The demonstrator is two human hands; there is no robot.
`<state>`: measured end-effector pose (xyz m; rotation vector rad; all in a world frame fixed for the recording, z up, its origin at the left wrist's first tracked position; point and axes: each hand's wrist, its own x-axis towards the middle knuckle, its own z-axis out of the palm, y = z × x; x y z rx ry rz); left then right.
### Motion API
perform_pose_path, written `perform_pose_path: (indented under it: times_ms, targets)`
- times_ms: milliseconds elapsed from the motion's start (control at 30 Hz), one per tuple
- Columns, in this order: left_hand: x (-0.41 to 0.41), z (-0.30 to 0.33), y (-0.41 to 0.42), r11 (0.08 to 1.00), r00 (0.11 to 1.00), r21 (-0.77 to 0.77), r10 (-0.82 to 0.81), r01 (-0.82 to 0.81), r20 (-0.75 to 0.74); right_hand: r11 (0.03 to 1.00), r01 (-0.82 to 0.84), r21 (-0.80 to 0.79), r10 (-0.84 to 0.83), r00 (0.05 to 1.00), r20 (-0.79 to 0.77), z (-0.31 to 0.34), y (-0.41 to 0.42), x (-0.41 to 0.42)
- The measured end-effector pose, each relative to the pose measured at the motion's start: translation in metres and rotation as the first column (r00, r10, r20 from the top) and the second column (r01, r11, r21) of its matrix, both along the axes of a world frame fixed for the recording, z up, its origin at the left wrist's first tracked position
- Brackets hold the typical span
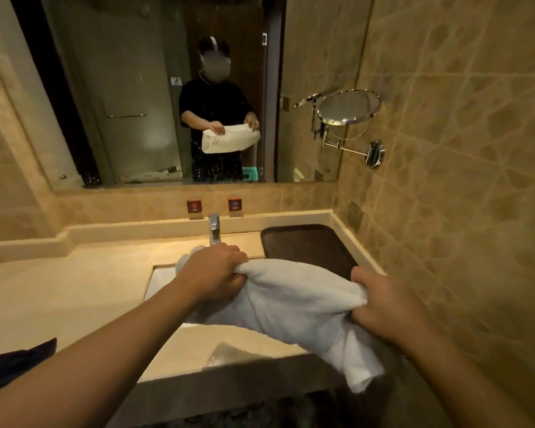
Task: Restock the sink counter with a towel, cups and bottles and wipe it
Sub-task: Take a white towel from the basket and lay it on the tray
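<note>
White towel (294, 301) is gripped at either end by left hand (212, 273) and right hand (386, 307), fingers curled, above the sink; beyond the left hand, a red wall tag (194, 206) reads "HOT".

Worktop (59, 291): pale beige stone with a raised ledge of the same stone along the back and right walls. Set into it, an undermounted rectangular basin (159, 281), partly hidden. Chrome tap (214, 231) standing upright at the back edge of the basin. Dark brown rectangular tray (306, 245) with rounded corners lying flat in the right rear corner, just beside the tap. Front edge finished in a darker band.
</note>
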<state>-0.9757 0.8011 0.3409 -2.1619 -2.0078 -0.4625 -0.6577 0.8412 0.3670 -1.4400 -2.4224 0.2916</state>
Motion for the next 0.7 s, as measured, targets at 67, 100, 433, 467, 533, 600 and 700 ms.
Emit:
perform_pose_path:
  times_ms: [67, 100, 433, 467, 533, 600, 700]
  targets:
    - [0.003, 0.009, 0.029, 1.0, 1.0, 0.011, 0.027, -0.027, 0.003, 1.0, -0.009, 0.0, 0.009, 1.0, 0.021, 0.004, 0.036, 0.001]
    - [0.005, 0.014, 0.043, 1.0, 1.0, 0.014, 0.027, -0.027, 0.013, 1.0, -0.009, -0.006, 0.009, 1.0, 0.015, 0.006, 0.052, 0.0]
    - [-0.006, -0.002, 0.186, 1.0, 1.0, -0.003, -0.02, 0.02, 0.007, 0.998, 0.017, -0.062, -0.016, 1.0, 0.005, 0.0, 0.18, -0.008]
    - [-0.009, -0.008, 0.202, 1.0, 1.0, -0.012, -0.027, 0.027, 0.006, 0.997, 0.025, -0.071, -0.025, 1.0, -0.001, -0.005, 0.19, -0.009]
    - [-0.015, -0.022, 0.238, 0.999, 0.999, -0.028, -0.046, 0.046, 0.015, 0.993, 0.059, -0.101, -0.06, 0.998, -0.001, -0.015, 0.21, -0.013]
    - [-0.019, -0.037, 0.276, 0.995, 0.997, -0.056, -0.078, 0.079, 0.029, 0.984, 0.11, -0.14, -0.112, 0.994, -0.005, -0.028, 0.229, -0.018]
    - [-0.02, -0.055, 0.338, 0.988, 0.992, -0.095, -0.122, 0.123, 0.017, 0.966, 0.179, -0.189, -0.179, 0.984, 0.013, -0.047, 0.257, -0.028]
